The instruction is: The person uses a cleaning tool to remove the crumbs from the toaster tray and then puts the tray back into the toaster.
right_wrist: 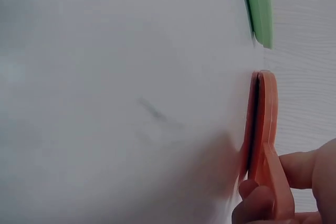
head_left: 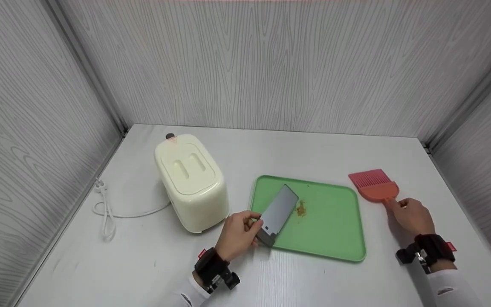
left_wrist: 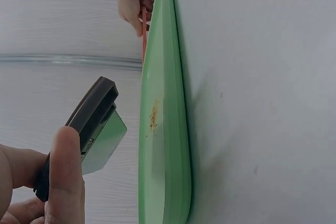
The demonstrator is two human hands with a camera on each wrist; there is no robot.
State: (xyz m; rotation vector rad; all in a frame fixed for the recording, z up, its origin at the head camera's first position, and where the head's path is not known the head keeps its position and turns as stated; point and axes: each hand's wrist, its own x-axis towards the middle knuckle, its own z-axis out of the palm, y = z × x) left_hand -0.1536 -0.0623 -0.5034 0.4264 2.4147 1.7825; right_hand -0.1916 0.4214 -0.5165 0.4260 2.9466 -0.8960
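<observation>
My left hand pinches the dark end of a flat metal crumb tray between thumb and fingers. The metal plate slants over the left part of a green serving tray, near a small heap of brown crumbs. In the left wrist view, the crumb tray's dark grip is tilted, with its plate raised above the green tray. Right of the green tray, my right hand grips the handle of a small orange-and-red dustpan with a ribbed front. The right wrist view shows it edge-on, low over the table.
A cream toaster with a lid on top stands left of the green tray. Its white cord runs left to a plug near the table's edge. Grey wood-grain panels close off the back and both sides.
</observation>
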